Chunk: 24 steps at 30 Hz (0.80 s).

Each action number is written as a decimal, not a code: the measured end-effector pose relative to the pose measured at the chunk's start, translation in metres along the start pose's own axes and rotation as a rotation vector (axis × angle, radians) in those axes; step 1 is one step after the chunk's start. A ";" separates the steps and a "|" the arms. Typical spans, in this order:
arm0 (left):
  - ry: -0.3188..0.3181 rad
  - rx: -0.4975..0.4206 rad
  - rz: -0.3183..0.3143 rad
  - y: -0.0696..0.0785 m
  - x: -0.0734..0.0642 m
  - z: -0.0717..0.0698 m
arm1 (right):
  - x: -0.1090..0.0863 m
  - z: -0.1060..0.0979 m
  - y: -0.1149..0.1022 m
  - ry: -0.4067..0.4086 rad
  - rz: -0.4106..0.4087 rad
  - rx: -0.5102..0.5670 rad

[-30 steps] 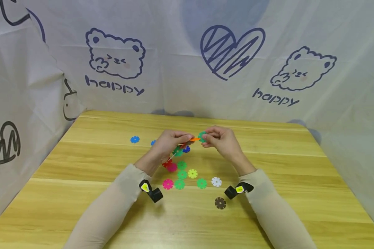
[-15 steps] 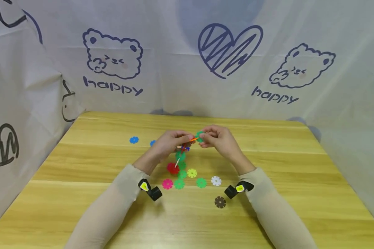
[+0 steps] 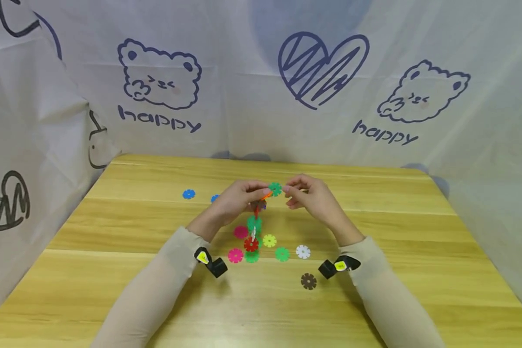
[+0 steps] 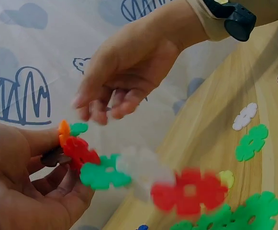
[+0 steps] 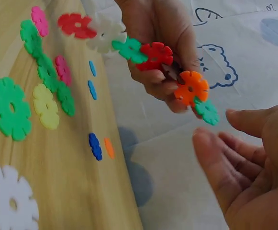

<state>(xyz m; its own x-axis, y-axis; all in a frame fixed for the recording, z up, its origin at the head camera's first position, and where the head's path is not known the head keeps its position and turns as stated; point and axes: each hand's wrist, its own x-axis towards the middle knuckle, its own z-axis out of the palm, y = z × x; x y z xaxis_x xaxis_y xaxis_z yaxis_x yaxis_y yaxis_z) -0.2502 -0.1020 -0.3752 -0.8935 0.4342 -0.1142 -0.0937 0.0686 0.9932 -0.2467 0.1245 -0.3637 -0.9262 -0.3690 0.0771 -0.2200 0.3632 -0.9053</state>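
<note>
My left hand (image 3: pixel 236 200) holds a chain of interlocking snowflake discs, pinched near a brown disc (image 5: pixel 171 72). From the free lower end the chain runs red disc (image 5: pixel 76 26), white disc (image 5: pixel 105 34), green disc (image 5: pixel 130 50), red disc (image 5: pixel 155 56), brown, orange disc (image 5: pixel 191 91) and a green disc (image 5: pixel 207 112) at the tip. The tip disc is slotted into the orange one. Just right of it is my right hand (image 3: pixel 311 199), thumb and forefinger parted with nothing between them. In the left wrist view the chain's red end is blurred.
Loose snowflake discs lie on the wooden table (image 3: pixel 374 299): several green ones, two pink, a yellow disc (image 3: pixel 269 240), a white disc (image 3: pixel 303 252), a brown disc (image 3: pixel 308 281) and blue discs at the back left. A printed cloth (image 3: pixel 243 121) hangs behind the table.
The right hand has let go of the green disc, which now stays on the orange disc, and has drawn slightly right. The chain's lower end has swung right and toward the person.
</note>
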 end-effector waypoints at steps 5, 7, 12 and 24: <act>0.024 -0.098 -0.040 0.000 0.002 -0.003 | -0.011 -0.013 0.011 -0.123 0.017 -0.152; 0.020 -0.116 -0.047 -0.001 0.003 -0.004 | -0.015 -0.016 0.018 -0.218 0.004 -0.199; 0.008 -0.133 -0.050 -0.001 0.003 -0.004 | -0.023 -0.022 0.030 -0.431 -0.085 -0.323; 0.022 -0.170 -0.055 -0.003 0.002 -0.001 | -0.038 -0.016 0.050 -0.624 -0.133 -0.437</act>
<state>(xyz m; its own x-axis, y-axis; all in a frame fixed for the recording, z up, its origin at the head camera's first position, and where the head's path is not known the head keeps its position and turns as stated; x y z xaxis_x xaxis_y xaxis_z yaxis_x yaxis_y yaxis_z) -0.2519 -0.1022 -0.3785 -0.8943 0.4139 -0.1701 -0.2142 -0.0623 0.9748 -0.2277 0.1703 -0.4055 -0.5677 -0.8001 -0.1936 -0.5385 0.5389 -0.6478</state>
